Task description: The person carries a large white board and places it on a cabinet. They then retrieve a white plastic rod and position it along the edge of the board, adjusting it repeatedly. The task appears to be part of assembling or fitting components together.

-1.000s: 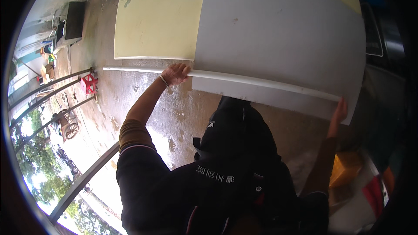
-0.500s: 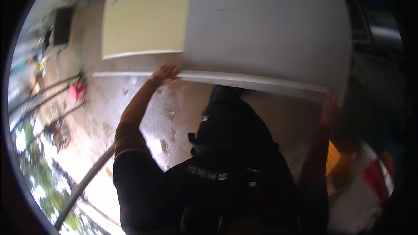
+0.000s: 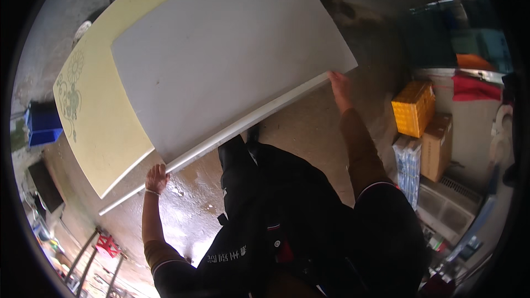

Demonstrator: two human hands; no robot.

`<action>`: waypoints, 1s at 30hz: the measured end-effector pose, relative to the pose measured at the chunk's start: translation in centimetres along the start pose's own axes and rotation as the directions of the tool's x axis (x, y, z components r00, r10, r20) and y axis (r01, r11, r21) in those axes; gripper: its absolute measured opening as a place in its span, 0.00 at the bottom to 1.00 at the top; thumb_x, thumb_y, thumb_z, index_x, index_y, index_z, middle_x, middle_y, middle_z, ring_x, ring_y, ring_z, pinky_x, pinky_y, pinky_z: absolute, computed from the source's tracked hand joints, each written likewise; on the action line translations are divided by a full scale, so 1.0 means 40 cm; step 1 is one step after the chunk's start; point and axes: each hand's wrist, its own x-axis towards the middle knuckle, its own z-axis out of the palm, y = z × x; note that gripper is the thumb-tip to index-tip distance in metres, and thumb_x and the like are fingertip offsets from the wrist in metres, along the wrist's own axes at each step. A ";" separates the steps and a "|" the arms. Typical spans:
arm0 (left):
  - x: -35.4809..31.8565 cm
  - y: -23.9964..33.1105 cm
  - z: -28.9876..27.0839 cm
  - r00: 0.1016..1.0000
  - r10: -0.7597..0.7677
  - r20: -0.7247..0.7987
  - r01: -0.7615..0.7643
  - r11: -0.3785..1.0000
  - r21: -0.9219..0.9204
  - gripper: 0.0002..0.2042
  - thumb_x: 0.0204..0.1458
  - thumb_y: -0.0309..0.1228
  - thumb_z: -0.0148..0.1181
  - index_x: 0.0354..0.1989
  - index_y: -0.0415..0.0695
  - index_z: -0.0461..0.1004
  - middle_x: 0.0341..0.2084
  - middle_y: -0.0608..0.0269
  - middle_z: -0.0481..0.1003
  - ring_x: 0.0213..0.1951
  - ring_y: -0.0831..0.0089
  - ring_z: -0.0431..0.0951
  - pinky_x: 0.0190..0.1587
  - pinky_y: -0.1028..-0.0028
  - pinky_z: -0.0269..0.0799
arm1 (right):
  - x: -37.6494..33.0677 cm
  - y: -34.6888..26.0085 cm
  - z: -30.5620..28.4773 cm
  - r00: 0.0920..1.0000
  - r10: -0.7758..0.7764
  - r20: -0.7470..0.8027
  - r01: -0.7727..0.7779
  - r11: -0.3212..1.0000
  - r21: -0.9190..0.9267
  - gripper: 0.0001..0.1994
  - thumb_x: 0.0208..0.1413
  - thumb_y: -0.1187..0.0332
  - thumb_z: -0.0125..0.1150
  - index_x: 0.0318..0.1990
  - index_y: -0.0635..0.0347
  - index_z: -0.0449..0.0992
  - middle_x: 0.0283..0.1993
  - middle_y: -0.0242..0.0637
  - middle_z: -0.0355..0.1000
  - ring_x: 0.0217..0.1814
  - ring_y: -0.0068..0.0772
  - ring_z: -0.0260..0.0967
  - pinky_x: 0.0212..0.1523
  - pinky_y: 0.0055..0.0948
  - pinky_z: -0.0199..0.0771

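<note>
A large grey sheet covers much of a pale yellow tabletop that has a floral pattern at its left side. Along the sheet's near edge runs a long white bar, slanting up to the right. My left hand is closed around the bar by the sheet's near left corner, and the bar sticks out past it to the left. Close to the sheet's near right corner, my right hand grips the same bar. Fingers of both hands are partly hidden.
On the right stand a yellow box, a cardboard box and a plastic-wrapped bundle. A blue bin is at the far left, with a red stool below it. The brown floor looks wet and shiny.
My view has turned to the right, so the tabletop, sheet and bar now slant. The boxes at the right have come into clear sight. Both hands still hold the bar.
</note>
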 end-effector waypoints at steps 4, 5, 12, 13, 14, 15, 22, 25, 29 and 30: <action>0.004 0.005 -0.005 1.000 -0.009 0.009 0.009 1.000 0.001 0.14 0.45 0.38 0.54 0.34 0.42 0.62 0.27 0.55 0.67 0.31 0.58 0.71 0.32 0.61 0.69 | -0.023 -0.027 0.008 0.989 0.147 -0.014 -0.134 0.936 0.324 0.16 0.48 0.59 0.64 0.35 0.64 0.78 0.29 0.30 0.73 0.34 0.21 0.66 0.37 0.24 0.66; 0.005 0.007 -0.007 1.000 -0.008 0.006 0.008 1.000 -0.001 0.14 0.45 0.38 0.54 0.34 0.42 0.62 0.27 0.55 0.67 0.31 0.58 0.71 0.32 0.61 0.69 | -0.025 -0.037 0.010 0.985 0.161 -0.063 -0.142 0.962 0.235 0.17 0.47 0.59 0.65 0.38 0.64 0.77 0.32 0.32 0.73 0.35 0.23 0.66 0.37 0.26 0.66; 0.011 0.016 -0.019 1.000 0.003 0.006 -0.003 1.000 0.021 0.14 0.45 0.37 0.54 0.35 0.41 0.62 0.28 0.54 0.67 0.30 0.57 0.71 0.32 0.60 0.68 | -0.055 -0.110 0.051 0.820 0.557 -0.134 -0.471 0.789 0.393 0.31 0.47 0.60 0.65 0.56 0.61 0.58 0.56 0.43 0.58 0.47 0.41 0.65 0.34 0.42 0.74; 0.010 0.018 -0.020 1.000 -0.006 0.015 0.006 1.000 0.021 0.14 0.45 0.36 0.54 0.35 0.41 0.62 0.28 0.54 0.67 0.30 0.56 0.71 0.32 0.60 0.68 | -0.055 -0.116 0.058 0.820 0.561 -0.117 -0.461 0.767 0.446 0.33 0.48 0.60 0.64 0.59 0.60 0.55 0.58 0.44 0.55 0.48 0.43 0.65 0.32 0.45 0.75; 0.009 0.018 -0.021 0.999 -0.019 0.032 0.018 1.000 0.016 0.14 0.45 0.36 0.54 0.35 0.41 0.62 0.28 0.54 0.67 0.30 0.56 0.71 0.32 0.60 0.69 | -0.055 -0.120 0.066 0.820 0.555 -0.138 -0.448 0.773 0.450 0.32 0.48 0.60 0.64 0.58 0.60 0.55 0.58 0.45 0.56 0.47 0.44 0.65 0.31 0.44 0.76; 0.009 0.020 -0.023 0.999 -0.030 0.042 0.029 0.999 0.017 0.15 0.44 0.35 0.55 0.36 0.41 0.62 0.28 0.53 0.67 0.31 0.56 0.71 0.33 0.60 0.69 | -0.056 -0.122 0.073 0.815 0.557 -0.156 -0.442 0.774 0.455 0.32 0.49 0.60 0.64 0.58 0.60 0.55 0.57 0.45 0.57 0.47 0.44 0.65 0.31 0.44 0.76; 0.018 0.028 -0.034 0.991 -0.059 0.118 0.054 0.997 0.048 0.13 0.45 0.35 0.55 0.34 0.42 0.61 0.27 0.53 0.67 0.30 0.55 0.71 0.32 0.59 0.69 | -0.063 -0.116 0.097 0.715 0.696 -0.073 -0.528 0.605 0.596 0.30 0.50 0.57 0.63 0.54 0.64 0.57 0.55 0.47 0.58 0.48 0.49 0.64 0.32 0.47 0.76; 0.028 0.027 -0.036 0.997 -0.030 0.072 0.027 0.999 0.046 0.12 0.45 0.35 0.54 0.33 0.43 0.60 0.26 0.53 0.67 0.30 0.55 0.71 0.31 0.58 0.69 | -0.063 -0.117 0.089 0.746 0.663 0.060 -0.541 0.550 0.636 0.30 0.50 0.56 0.63 0.53 0.66 0.58 0.55 0.48 0.58 0.48 0.50 0.64 0.34 0.47 0.76; 0.019 0.023 -0.030 0.995 -0.048 0.090 0.046 0.999 0.028 0.12 0.45 0.35 0.54 0.33 0.43 0.61 0.27 0.54 0.67 0.30 0.55 0.71 0.32 0.58 0.69 | -0.063 -0.120 0.086 0.732 0.680 0.041 -0.552 0.556 0.621 0.30 0.48 0.56 0.64 0.51 0.68 0.61 0.52 0.48 0.60 0.48 0.48 0.64 0.33 0.50 0.75; 0.018 0.023 -0.028 0.984 -0.094 0.150 0.090 0.995 0.037 0.12 0.44 0.35 0.54 0.33 0.43 0.61 0.27 0.54 0.67 0.31 0.55 0.71 0.32 0.58 0.69 | -0.059 -0.118 0.088 0.712 0.702 -0.004 -0.557 0.569 0.605 0.28 0.48 0.56 0.64 0.50 0.68 0.62 0.50 0.48 0.62 0.48 0.46 0.65 0.32 0.49 0.75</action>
